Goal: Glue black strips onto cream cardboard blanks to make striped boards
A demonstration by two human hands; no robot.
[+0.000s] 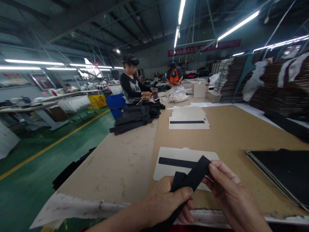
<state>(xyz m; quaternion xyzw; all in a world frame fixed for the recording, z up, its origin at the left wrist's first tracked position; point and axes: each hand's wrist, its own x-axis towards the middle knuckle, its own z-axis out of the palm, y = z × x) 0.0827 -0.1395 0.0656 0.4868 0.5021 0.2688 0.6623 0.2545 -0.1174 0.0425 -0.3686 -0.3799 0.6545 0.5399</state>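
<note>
Black strips of flat material (196, 174) are gripped in my left hand (166, 196), its thumb pressed across them. One strip slants up to the right, and my right hand (227, 183) pinches its upper end between thumb and fingers. Beneath both hands lies a pale board (166, 174) with rounded corners, bearing a black band (176, 161) along its length. My hands and the strips cover part of this board. Farther back, a stack of similar pale boards (188, 114) has a black band on the top one.
Black strips are piled (132, 117) at the table's left side. Black panels (285, 174) lie stacked at right. A plastic bag (178, 94) and a white box (199, 89) stand farther back. One person (131, 82) works at left, another (174, 75) at the far end.
</note>
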